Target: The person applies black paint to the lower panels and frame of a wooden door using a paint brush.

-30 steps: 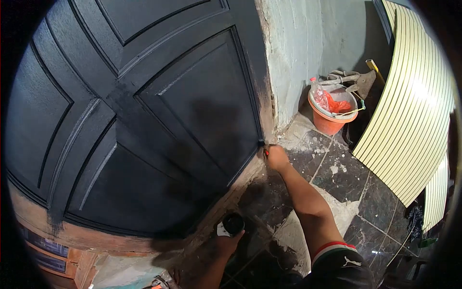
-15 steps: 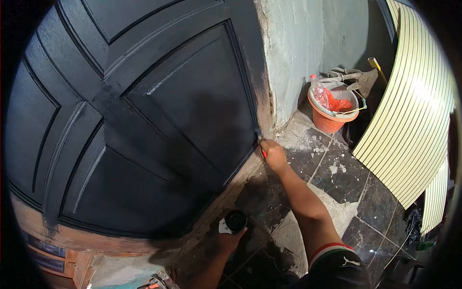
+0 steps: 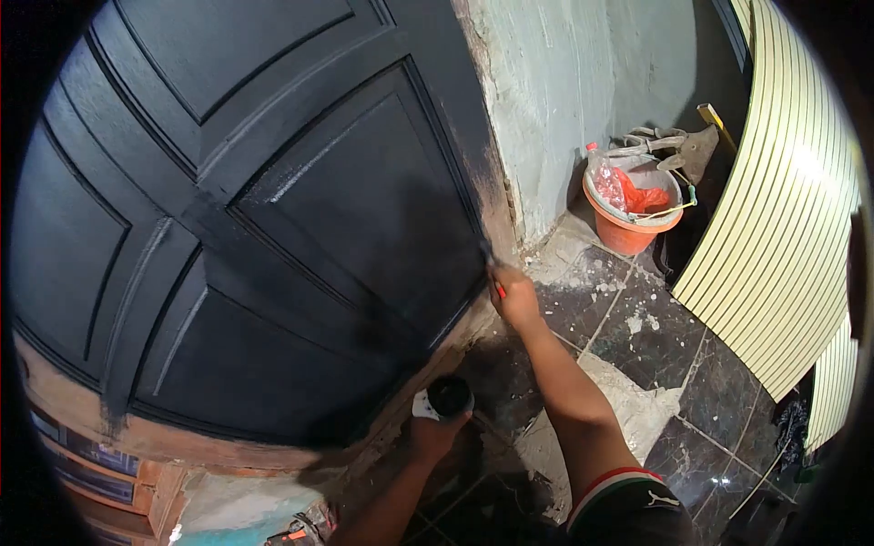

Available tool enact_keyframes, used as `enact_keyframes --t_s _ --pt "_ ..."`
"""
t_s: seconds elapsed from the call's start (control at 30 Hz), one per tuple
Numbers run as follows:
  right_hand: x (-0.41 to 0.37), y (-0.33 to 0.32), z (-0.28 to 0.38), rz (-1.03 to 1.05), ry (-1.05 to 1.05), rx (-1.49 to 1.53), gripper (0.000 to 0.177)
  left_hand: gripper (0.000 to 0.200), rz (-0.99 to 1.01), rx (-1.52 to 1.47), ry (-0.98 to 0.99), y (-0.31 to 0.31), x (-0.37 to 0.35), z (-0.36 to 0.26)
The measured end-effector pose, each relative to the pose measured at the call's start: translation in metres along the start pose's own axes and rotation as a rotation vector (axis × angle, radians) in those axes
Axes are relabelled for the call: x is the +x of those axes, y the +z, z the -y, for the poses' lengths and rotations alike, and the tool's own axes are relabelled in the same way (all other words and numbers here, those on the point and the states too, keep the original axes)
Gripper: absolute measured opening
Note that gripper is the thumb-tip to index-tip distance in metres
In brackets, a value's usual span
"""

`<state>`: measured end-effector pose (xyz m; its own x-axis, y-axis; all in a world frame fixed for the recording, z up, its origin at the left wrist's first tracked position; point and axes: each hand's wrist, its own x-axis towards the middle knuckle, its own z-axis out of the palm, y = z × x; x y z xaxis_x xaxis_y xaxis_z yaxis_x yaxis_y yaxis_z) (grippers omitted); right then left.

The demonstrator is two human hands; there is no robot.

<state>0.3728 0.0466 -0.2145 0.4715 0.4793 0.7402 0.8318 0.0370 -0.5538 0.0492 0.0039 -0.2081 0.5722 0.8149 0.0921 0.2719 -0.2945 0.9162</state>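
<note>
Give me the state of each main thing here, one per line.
Door: dark-coated, pale streaks on mouldings
Container: open-topped, held in left hand
Brush: held in right hand, at door's edge
Bucket: upright, uncovered, loaded
Bottle: red-capped, in bucket
Striped panel: curved

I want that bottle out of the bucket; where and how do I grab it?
Pinch the bottle just under its red cap, probably from above: that narrow end pokes past the rim of the bucket, while the body sits beside red plastic.
</note>
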Motion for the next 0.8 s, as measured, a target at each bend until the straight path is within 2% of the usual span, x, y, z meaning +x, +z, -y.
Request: enact_keyframes --t_s 0.07,0.2,0.27,0.3,0.4,0.5,0.53,0.63,0.67,0.7,0.77,0.8 --pt "-0.033 0.004 -0.021 0.238 0.229 -0.02 0.024 0.068 0.005 -0.012 0.041 -0.003 0.02 -0.051" --pt "-0.04 -0.004 -0.02 0.038 0.49 -0.043 0.015 0.065 0.033 -0.031 0.119 -0.016 0.058 -0.1" --pt "-0.021 -0.013 -0.016 -0.101 0.577 -0.031 0.015 0.066 0.091 0.145 0.093 -0.03 0.066 -0.138" --pt "0.007 -0.035 0.002 -0.075 0.643 -0.008 0.018 0.067 0.114 0.194 0.082 -0.037 0.069 -0.159" --pt "0.064 -0.07 0.019 -0.425 0.54 0.195 0.019 0.069 0.171 0.288 0.159 -0.052 0.079 -0.189" --pt "0.106 -0.11 0.044 -0.596 0.614 0.655 0.017 0.068 0.18 0.272 0.22 -0.055 0.082 -0.206" --pt "0.117 -0.126 0.056 -0.649 0.653 0.869 0.011 0.068 0.181 0.219 0.216 -0.054 0.086 -0.2" --pt "0.134 -0.175 0.081 -0.682 0.843 1.551 0.01 0.069 0.17 0.15 0.136 -0.034 0.101 -0.17" --pt "0.134 -0.19 0.087 -0.626 0.837 1.6 0.011 0.069 0.167 0.145 0.1 -0.024 0.109 -0.158" --pt "0.132 -0.204 0.09 -0.574 0.833 1.648 0.012 0.073 0.192 0.112 -0.047 -0.014 0.118 -0.15" --pt "0.133 -0.232 0.107 -0.509 0.83 1.645 0.013 0.076 0.163 -0.043 -0.094 0.009 0.124 -0.161" --pt "0.134 -0.246 0.114 -0.49 0.808 1.602 0.013 0.078 0.169 -0.089 0.019 0.02 0.13 -0.152"
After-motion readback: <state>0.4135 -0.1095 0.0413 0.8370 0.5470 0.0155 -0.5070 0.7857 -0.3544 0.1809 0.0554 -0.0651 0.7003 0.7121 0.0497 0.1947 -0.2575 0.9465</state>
